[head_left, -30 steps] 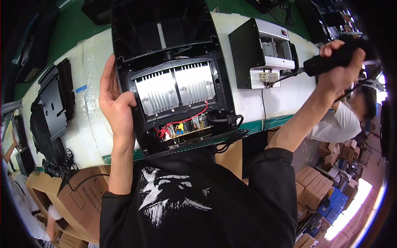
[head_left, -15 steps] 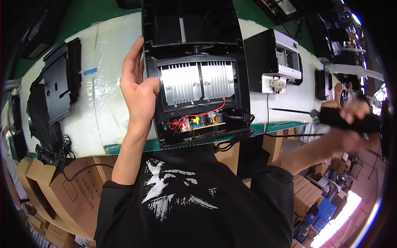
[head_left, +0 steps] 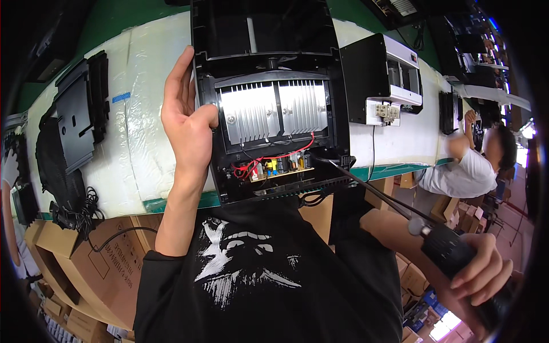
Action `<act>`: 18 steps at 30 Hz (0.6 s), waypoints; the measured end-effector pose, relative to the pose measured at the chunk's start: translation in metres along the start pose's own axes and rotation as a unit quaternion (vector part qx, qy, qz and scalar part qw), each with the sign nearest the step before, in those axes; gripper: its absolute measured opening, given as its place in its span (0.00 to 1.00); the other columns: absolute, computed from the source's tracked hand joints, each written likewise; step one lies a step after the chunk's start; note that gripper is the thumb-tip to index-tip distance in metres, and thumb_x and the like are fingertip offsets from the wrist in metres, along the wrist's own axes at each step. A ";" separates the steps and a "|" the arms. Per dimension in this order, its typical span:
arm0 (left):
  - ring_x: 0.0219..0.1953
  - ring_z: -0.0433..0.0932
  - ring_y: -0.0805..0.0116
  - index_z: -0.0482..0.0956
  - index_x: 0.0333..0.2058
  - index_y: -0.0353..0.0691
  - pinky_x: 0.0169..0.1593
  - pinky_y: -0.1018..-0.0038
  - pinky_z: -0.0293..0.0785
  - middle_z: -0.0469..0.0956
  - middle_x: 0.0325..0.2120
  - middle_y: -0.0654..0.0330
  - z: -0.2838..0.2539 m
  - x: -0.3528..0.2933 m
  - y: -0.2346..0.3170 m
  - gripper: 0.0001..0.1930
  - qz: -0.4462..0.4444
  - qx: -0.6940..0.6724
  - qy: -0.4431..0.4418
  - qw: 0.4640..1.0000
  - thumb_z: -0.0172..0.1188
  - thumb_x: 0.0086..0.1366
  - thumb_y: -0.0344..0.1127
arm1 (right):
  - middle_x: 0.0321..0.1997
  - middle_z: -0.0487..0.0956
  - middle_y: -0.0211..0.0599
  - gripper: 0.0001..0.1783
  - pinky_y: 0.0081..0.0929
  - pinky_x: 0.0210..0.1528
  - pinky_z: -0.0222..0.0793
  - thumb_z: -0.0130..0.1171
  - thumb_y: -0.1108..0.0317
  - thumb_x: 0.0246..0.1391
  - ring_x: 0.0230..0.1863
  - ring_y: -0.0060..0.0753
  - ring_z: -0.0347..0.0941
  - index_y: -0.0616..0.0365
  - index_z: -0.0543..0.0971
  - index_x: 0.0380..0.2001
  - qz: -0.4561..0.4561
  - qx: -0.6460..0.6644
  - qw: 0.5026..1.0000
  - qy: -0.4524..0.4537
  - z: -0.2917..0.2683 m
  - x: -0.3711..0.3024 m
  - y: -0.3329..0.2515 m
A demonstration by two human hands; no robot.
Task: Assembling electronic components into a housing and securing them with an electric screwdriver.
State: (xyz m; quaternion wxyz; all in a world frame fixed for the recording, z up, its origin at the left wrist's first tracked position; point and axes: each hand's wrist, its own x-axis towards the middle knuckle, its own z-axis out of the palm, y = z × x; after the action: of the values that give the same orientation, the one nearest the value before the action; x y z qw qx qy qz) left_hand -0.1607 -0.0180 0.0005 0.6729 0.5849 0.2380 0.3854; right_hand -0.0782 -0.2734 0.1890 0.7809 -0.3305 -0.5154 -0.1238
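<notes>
An open black device housing (head_left: 337, 108) lies in front of me. Inside are two finned silver heatsinks (head_left: 249, 114), red wires (head_left: 247, 168) and a small circuit board (head_left: 286, 173) along the near side. My left hand (head_left: 189, 123) grips the housing's left wall, fingers along the outside and thumb bent over the rim. At the lower right, my right hand (head_left: 483, 268) is wrapped round a black electric screwdriver (head_left: 449, 248). Its long thin shaft slants up to the left, with the tip at the housing's near right corner. Whether the tip touches anything there I cannot tell.
To the right stands a white-and-black device (head_left: 394, 80) with a socket block. Black panels (head_left: 80, 117) and a coiled cable (head_left: 86, 208) lie at the left of the white-covered table (head_left: 154, 114). Cardboard boxes (head_left: 108, 257) stand below. Another person (head_left: 463, 171) is at the right.
My right hand has brought the screwdriver down and nearer, swinging its shaft from beside the white device to the housing's near right corner. My left hand stays on the housing.
</notes>
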 end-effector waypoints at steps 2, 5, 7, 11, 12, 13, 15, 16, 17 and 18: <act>0.63 0.57 0.58 0.61 0.57 0.29 0.63 0.73 0.53 0.60 0.59 0.47 0.001 0.000 0.001 0.39 0.003 -0.001 0.001 1.000 0.41 0.37 0.14 | 0.16 0.70 0.28 0.19 0.09 0.15 0.71 0.66 0.85 0.32 0.13 0.21 0.68 0.56 0.65 0.18 0.055 0.011 0.996 -0.064 -0.013 -0.011 -0.001; 0.63 0.57 0.58 0.61 0.57 0.29 0.59 0.76 0.59 0.60 0.59 0.47 -0.001 -0.001 0.002 0.39 -0.005 0.007 -0.001 1.000 0.41 0.38 0.13 | 0.23 0.67 0.29 0.35 0.14 0.16 0.63 0.62 0.44 0.46 0.12 0.17 0.62 0.67 0.67 0.41 0.148 -0.063 0.981 -0.106 0.000 -0.021 0.021; 0.62 0.58 0.58 0.60 0.58 0.29 0.57 0.77 0.61 0.60 0.59 0.47 -0.002 0.001 0.000 0.39 0.006 0.021 -0.005 1.000 0.41 0.38 0.13 | 0.23 0.66 0.33 0.46 0.15 0.16 0.64 0.54 0.38 0.49 0.12 0.20 0.62 0.68 0.55 0.55 0.109 -0.093 0.978 -0.151 0.003 -0.024 0.031; 0.62 0.59 0.58 0.60 0.58 0.30 0.55 0.78 0.63 0.60 0.59 0.46 0.000 0.000 0.003 0.39 0.006 0.024 -0.006 1.000 0.41 0.38 0.14 | 0.23 0.66 0.34 0.46 0.16 0.15 0.64 0.51 0.36 0.50 0.12 0.21 0.62 0.67 0.55 0.55 0.095 -0.084 0.984 -0.127 0.001 -0.028 0.034; 0.62 0.59 0.58 0.60 0.58 0.30 0.55 0.78 0.63 0.60 0.59 0.46 0.001 0.000 0.004 0.39 0.005 0.024 -0.007 1.000 0.41 0.38 0.14 | 0.23 0.66 0.34 0.46 0.16 0.15 0.64 0.52 0.36 0.50 0.12 0.21 0.61 0.67 0.55 0.55 0.096 -0.089 0.984 -0.119 -0.001 -0.028 0.033; 0.62 0.59 0.58 0.60 0.58 0.30 0.56 0.78 0.62 0.60 0.58 0.46 0.001 0.000 0.006 0.39 -0.001 0.022 -0.006 1.000 0.41 0.38 0.14 | 0.23 0.66 0.35 0.46 0.17 0.14 0.64 0.53 0.37 0.49 0.11 0.22 0.61 0.66 0.55 0.55 0.098 -0.093 0.985 -0.111 -0.002 -0.027 0.032; 0.62 0.59 0.58 0.60 0.58 0.30 0.58 0.77 0.61 0.60 0.58 0.45 0.001 0.000 0.007 0.40 -0.006 0.021 -0.005 1.000 0.41 0.38 0.14 | 0.23 0.66 0.34 0.46 0.17 0.13 0.64 0.53 0.36 0.48 0.11 0.22 0.61 0.66 0.56 0.55 0.096 -0.077 0.986 -0.111 -0.003 -0.027 0.034; 0.62 0.60 0.58 0.60 0.58 0.30 0.58 0.76 0.60 0.60 0.58 0.45 0.001 0.000 0.006 0.40 0.001 0.026 -0.004 1.000 0.41 0.38 0.14 | 0.23 0.65 0.34 0.46 0.17 0.13 0.63 0.54 0.35 0.47 0.11 0.22 0.61 0.65 0.56 0.54 0.095 -0.061 0.987 -0.111 -0.003 -0.027 0.035; 0.61 0.60 0.58 0.60 0.58 0.30 0.59 0.76 0.60 0.60 0.58 0.45 0.001 -0.001 0.005 0.40 0.008 0.031 -0.003 0.999 0.41 0.38 0.14 | 0.23 0.65 0.34 0.46 0.17 0.13 0.63 0.54 0.35 0.47 0.11 0.22 0.61 0.65 0.56 0.54 0.094 -0.059 0.988 -0.110 -0.003 -0.027 0.034; 0.61 0.60 0.58 0.60 0.58 0.30 0.59 0.76 0.60 0.60 0.58 0.45 0.001 -0.001 0.004 0.40 0.008 0.032 -0.003 0.999 0.41 0.38 0.14 | 0.23 0.66 0.35 0.47 0.17 0.13 0.63 0.54 0.35 0.47 0.11 0.22 0.61 0.65 0.56 0.54 0.096 -0.059 0.988 -0.103 -0.003 -0.027 0.032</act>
State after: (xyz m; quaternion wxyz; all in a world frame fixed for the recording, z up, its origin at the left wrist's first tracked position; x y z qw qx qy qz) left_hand -0.1613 -0.0189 0.0044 0.6510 0.6093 0.2437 0.3814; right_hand -0.0706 -0.2555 0.1520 0.7111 -0.4348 -0.5508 -0.0434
